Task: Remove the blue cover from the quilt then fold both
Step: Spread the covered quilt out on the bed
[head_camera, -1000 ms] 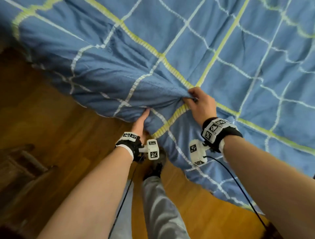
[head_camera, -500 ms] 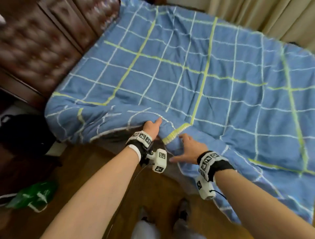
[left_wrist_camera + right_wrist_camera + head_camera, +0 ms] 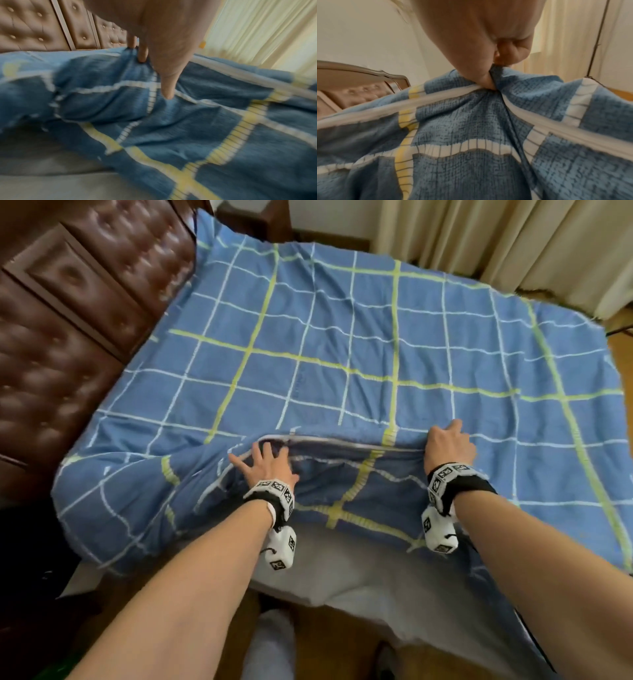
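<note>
At bed's foot, right hand (image 3: 449,447) pinches the blue checked cotton cover (image 3: 342,354) hem; left hand (image 3: 267,465), fingers spread, apparently enters the opening running leftward between them.

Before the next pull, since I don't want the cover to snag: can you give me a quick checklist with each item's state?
1. Right hand grips the cover edge: ok, fabric is pinched in its fingers.
2. Left hand has a grip: not ok, its fingers are spread flat at the opening.
3. Opening is parted: ok, a gap shows between the hands.
4. Quilt is showing: ok, grey filling lies below the cover's near edge.
5. Far corners are free inside: cannot tell.
</note>
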Motion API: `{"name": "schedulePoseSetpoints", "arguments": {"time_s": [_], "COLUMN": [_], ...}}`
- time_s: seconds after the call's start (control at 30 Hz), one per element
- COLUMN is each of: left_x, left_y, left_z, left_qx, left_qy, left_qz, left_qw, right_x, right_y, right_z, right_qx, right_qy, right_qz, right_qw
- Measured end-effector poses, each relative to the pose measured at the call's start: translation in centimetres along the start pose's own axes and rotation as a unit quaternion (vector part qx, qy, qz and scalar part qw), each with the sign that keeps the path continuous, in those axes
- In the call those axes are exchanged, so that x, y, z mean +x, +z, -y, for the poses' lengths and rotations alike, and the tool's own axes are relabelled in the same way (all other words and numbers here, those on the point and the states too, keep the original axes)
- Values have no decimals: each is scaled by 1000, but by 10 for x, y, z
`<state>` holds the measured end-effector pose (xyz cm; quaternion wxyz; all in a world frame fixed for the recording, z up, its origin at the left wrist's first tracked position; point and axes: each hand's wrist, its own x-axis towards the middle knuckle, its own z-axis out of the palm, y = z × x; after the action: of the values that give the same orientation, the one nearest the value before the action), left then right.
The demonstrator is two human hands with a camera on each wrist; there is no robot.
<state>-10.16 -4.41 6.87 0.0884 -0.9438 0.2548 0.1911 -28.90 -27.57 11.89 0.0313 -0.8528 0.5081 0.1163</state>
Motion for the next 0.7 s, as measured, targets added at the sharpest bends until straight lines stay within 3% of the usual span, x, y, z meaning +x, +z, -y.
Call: {"name": "schedulePoseSetpoints", "arguments": {"time_s": [0.17,0.27,0.37,0.5,0.6,0.7], "left_x": [91,118,135,151,167,189], "left_y": [39,72,98,101,80,29], "left_z": [74,85,82,71,59,34], "left_qx": [20,-14,1,28,47,53], "left_qy": [55,67,80,119,135,163], "left_qz": [103,134,174,137,113,23], "left_qw": [993,989,982,983,983,985], "right_x": [16,22,33,53,76,113], "right_y": [59,98,126,149,151,145], "right_z": [68,91,97,95,85,71], "right_qx": [124,189,241,209,204,225], "right_qy": [122,157,164,103,114,119], "right_qz": [49,66,40,15,20,41], "right_qw": [984,967,956,972,972,966]}}
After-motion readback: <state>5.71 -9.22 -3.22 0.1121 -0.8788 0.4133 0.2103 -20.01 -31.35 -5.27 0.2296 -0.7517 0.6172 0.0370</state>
